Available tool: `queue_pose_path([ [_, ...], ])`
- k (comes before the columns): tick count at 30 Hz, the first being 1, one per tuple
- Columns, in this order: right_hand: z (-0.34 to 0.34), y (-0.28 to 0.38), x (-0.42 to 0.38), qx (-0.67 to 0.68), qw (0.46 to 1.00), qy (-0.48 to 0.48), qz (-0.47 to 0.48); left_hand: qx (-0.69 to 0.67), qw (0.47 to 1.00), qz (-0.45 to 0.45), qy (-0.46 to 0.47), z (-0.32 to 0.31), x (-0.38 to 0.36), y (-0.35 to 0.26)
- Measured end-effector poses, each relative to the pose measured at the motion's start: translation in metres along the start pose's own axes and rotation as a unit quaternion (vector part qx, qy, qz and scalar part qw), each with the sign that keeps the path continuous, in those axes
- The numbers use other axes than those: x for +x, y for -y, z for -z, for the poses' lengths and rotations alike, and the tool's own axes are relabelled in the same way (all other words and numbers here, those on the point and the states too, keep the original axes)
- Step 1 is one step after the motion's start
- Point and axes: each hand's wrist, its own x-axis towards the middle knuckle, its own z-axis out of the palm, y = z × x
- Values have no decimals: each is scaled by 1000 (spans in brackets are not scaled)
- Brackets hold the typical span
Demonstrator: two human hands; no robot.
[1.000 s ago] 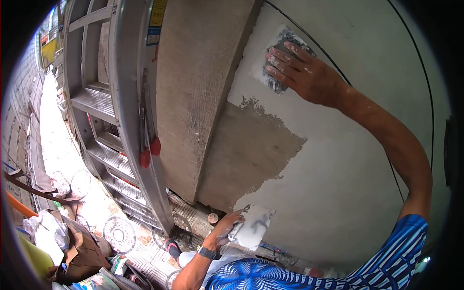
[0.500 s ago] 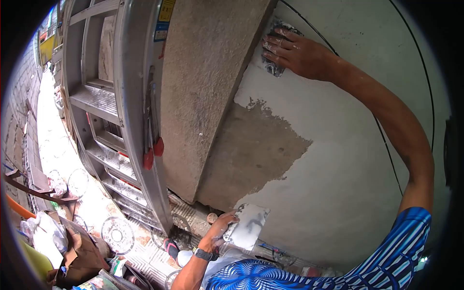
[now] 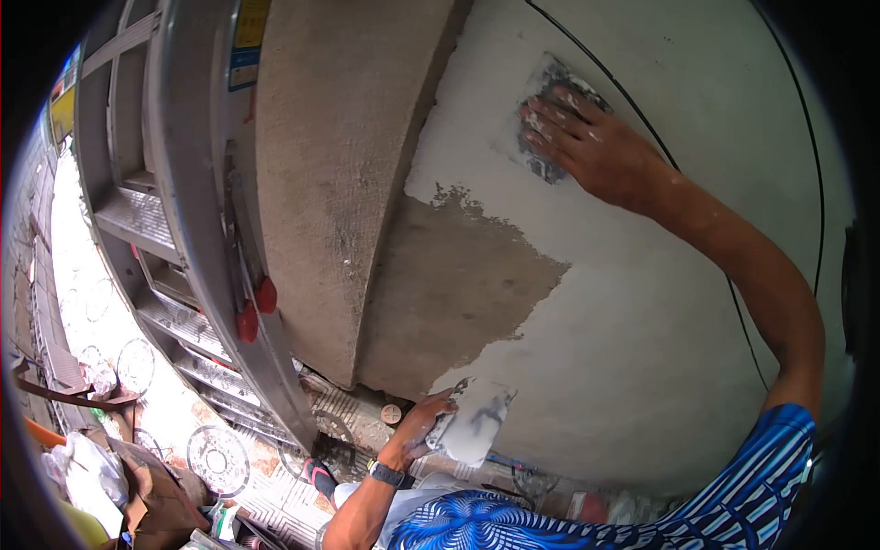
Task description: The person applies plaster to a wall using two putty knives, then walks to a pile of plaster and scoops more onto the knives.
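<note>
My right hand (image 3: pixel 596 154) is closed on a flat, putty-smeared scraper (image 3: pixel 548 75) and presses it against the wall, its fingers spread over the blade's back. Around the scraper, the wall is coated with pale wet putty (image 3: pixel 486 137). Below lies a bare, brown-grey patch (image 3: pixel 458 275) with a ragged edge. Lower down, my left hand (image 3: pixel 427 427) grips a flat plate (image 3: pixel 475 423) by its edge; white putty and grey smears cover its face. A dark watch is on my left wrist. Putty specks mark the fingers of my right hand.
An aluminium ladder (image 3: pixel 197 229) stands at the left, beside a rough concrete pillar (image 3: pixel 321 183). Black cables (image 3: pixel 605 69) run across the wall. Bags and cardboard (image 3: pixel 151 486) lie on the patterned floor at the lower left. A pipe end (image 3: pixel 391 414) sits near the pillar's foot.
My right hand has slid the scraper over the wall, rightward and down, away from the pillar's edge. My left hand still holds the plate low. The view has shifted slightly right.
</note>
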Motion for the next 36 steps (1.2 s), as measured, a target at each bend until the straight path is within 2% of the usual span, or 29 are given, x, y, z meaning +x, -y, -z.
queue_pose_path([
  [3, -1, 13, -32, 44, 999, -19, -15, 14, 999, 15, -41, -28, -3, -13],
  [11, 6, 48, -121, 127, 990, 6, -52, 29, 997, 59, -34, -38, 21, -2],
  [16, 35, 63, -166, 122, 989, 27, -79, 38, 997, 72, -7, -34, 23, -3],
  [19, 54, 64, -145, 169, 982, -25, -77, 42, 997, 70, -10, -25, 23, -4],
  [25, 29, 49, -17, 110, 975, -187, -48, 55, 997, 39, -42, -19, 7, -11],
  [28, 12, 40, 35, 32, 978, -200, -42, 37, 997, 26, -61, -17, -7, -17],
  [31, -4, 37, 64, 41, 975, -218, -24, 1, 998, 20, -53, 13, -6, -3],
  [36, -18, 37, 85, 17, 983, -185, 5, -21, 999, 4, -44, 30, -9, -1],
])
